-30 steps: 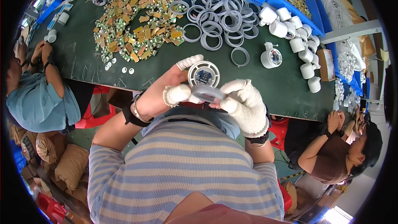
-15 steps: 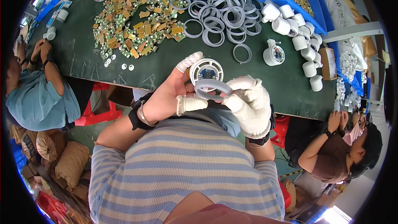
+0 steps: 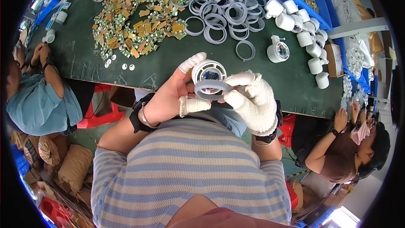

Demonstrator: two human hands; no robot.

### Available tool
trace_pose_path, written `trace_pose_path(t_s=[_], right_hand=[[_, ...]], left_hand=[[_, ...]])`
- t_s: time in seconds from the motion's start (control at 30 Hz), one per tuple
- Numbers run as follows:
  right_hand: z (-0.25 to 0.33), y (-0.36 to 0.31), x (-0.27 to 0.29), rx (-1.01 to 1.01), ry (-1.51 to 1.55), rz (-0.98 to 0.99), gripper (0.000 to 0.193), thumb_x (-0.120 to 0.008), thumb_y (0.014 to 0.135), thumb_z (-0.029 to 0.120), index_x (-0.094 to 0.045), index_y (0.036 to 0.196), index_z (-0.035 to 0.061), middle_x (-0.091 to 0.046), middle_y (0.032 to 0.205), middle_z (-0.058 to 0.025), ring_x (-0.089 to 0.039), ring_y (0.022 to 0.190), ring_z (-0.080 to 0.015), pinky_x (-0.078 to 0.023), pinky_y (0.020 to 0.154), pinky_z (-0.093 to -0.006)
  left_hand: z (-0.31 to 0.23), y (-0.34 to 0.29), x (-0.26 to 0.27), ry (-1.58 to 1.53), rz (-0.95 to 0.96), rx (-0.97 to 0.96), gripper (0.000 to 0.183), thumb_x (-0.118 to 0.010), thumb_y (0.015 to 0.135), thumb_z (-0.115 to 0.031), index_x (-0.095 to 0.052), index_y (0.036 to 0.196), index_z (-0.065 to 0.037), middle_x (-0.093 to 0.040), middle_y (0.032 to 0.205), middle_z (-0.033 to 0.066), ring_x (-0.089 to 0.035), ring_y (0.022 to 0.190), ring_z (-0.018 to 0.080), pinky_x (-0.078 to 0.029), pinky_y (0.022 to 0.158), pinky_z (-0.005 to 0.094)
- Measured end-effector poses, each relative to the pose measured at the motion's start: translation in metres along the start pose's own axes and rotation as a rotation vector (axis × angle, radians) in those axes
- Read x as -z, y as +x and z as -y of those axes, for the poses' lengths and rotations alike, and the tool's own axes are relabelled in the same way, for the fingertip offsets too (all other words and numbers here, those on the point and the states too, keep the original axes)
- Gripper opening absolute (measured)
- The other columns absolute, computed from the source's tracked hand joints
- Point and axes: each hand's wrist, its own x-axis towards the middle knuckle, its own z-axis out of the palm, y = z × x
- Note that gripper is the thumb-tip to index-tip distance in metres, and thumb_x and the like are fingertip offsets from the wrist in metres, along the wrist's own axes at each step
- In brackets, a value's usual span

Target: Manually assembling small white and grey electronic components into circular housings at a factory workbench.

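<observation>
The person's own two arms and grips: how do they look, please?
Left grip: off-white covers on thumb and one finger, a black wristband and a light bracelet. Right grip: an off-white knitted glove and a second black wristband. Both short sleeves are knitted, striped pale blue and cream.

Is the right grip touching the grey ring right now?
Touching. The head view shows the right grip pinching the grey ring at its right edge, thumb and finger against the band with no visible gap.

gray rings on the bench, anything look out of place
One gray ring lies at the edge of the circuit board pile, mixing parts; another gray ring sits apart from the ring heap. No damage shows.
</observation>
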Motion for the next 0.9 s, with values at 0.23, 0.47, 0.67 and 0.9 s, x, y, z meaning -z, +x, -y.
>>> trace_pose_path(t_s=[0.23, 0.47, 0.67, 0.9], right_hand=[[0.004, -0.002, 0.001, -0.097, 0.109, 0.009, 0.023, -0.078, 0.094, 0.016, -0.071, 0.113, 0.0052, -0.074, 0.102, -0.0094, -0.068, 0.084, -0.0206, -0.052, 0.076, -0.0333], [0.003, 0.000, 0.000, -0.158, 0.109, -0.009, 0.021, -0.077, 0.094, 0.014, -0.071, 0.112, 0.0043, -0.074, 0.102, -0.0102, -0.070, 0.086, -0.0207, -0.053, 0.077, -0.0326], [-0.001, 0.008, -0.001, 0.131, -0.439, -0.065, 0.037, -0.078, 0.093, 0.022, -0.066, 0.120, -0.0012, -0.068, 0.111, -0.0109, -0.065, 0.103, -0.0204, -0.054, 0.090, -0.0369], [-0.012, 0.008, -0.020, 0.213, -0.514, -0.049, 0.065, -0.090, 0.074, 0.039, -0.065, 0.122, 0.0033, -0.065, 0.112, -0.0168, -0.066, 0.096, -0.0344, -0.055, 0.084, -0.0423]], left_hand=[[0.006, -0.001, 0.002, 0.014, -0.011, -0.028, 0.110, -0.086, 0.081, 0.004, -0.020, 0.167, -0.019, -0.048, 0.152, 0.0081, -0.054, 0.137, 0.0226, -0.050, 0.112, 0.0409], [0.004, 0.001, 0.002, 0.015, 0.003, 0.006, 0.110, -0.085, 0.081, 0.004, -0.020, 0.167, -0.018, -0.048, 0.152, 0.0091, -0.053, 0.138, 0.0236, -0.049, 0.113, 0.0422], [0.003, -0.001, 0.002, 0.089, -0.008, -0.068, 0.099, -0.079, 0.085, 0.011, -0.027, 0.164, -0.015, -0.050, 0.152, 0.0079, -0.057, 0.134, 0.0206, -0.049, 0.112, 0.0386], [0.010, 0.007, -0.008, 0.652, 0.101, -0.292, 0.072, -0.086, 0.081, -0.005, -0.055, 0.146, -0.011, -0.065, 0.128, 0.0113, -0.067, 0.113, 0.0246, -0.054, 0.095, 0.0345]])
